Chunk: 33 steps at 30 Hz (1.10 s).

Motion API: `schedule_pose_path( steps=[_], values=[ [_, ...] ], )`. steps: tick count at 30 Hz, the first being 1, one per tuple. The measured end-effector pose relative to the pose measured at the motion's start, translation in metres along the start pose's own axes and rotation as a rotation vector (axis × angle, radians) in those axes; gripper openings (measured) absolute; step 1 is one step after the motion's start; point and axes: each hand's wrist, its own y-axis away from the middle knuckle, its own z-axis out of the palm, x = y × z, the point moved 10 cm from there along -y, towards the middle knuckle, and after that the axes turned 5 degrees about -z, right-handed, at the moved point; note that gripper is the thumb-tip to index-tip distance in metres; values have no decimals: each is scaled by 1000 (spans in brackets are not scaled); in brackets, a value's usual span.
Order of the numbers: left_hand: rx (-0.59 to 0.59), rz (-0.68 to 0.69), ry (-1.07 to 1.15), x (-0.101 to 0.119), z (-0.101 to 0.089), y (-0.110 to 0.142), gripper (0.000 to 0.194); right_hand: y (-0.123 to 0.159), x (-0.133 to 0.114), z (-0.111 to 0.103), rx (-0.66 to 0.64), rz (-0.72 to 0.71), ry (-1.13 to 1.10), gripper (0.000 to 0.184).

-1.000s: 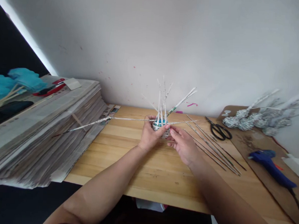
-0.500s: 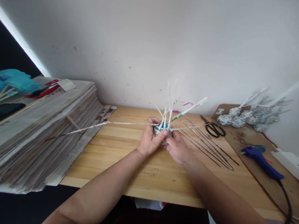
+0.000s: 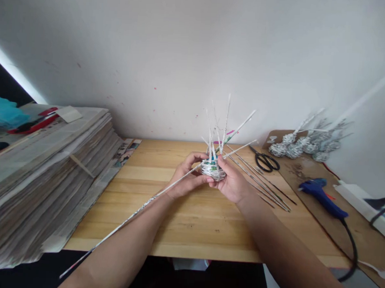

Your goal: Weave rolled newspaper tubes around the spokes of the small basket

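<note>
Between my two hands is a small round basket (image 3: 213, 170) woven from rolled paper strips, white with some green and blue inside. Several white paper spokes stick up and outward from its rim. My left hand (image 3: 188, 176) closes round the basket's left side, thumb along the lower front. On the right side, my right hand (image 3: 232, 181) grips it with the thumb near the rim. One long paper strand (image 3: 143, 207) leaves the basket on the left and slopes down over my left forearm. Several thin rolled paper sticks (image 3: 268, 190) lie on the table just right of my right hand.
A tall stack of newspapers (image 3: 46, 187) fills the left, with a red and black tool (image 3: 33, 123) on top. To the right are black scissors (image 3: 267, 162), several woven paper pieces (image 3: 296, 146), a blue glue gun (image 3: 322, 199) with its cord, and a white power strip (image 3: 364, 211).
The long strand has swung from pointing straight left to sloping down toward me. The basket has turned in my hands, and my right thumb has moved up to its rim. The view has shifted slightly.
</note>
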Motion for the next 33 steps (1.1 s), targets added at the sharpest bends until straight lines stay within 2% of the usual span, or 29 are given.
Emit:
schedule_pose_path(
  steps=[6, 9, 15, 19, 22, 29, 33],
  values=[
    [72, -19, -107, -9, -4, 2, 62, 1, 6, 2, 29, 17, 18, 40],
    [53, -15, -168, -13, -3, 3, 61, 0, 6, 3, 46, 25, 12, 33],
    [20, -16, -230, -18, 0, 3, 58, 0, 7, -9, 170, 39, -11, 26],
    [-34, 28, -260, -12, 5, 7, 56, 3, 10, -14, 206, 61, -24, 24],
    [-42, 83, -298, -5, 7, 9, 50, 4, 9, -14, 202, 53, -62, 23],
    [-43, 84, -446, 1, 10, 12, 43, 3, 0, -6, 138, -44, -115, 25],
    [-46, 110, -533, 5, 14, 13, 42, 2, 1, -4, 145, -61, -136, 26]
  ],
)
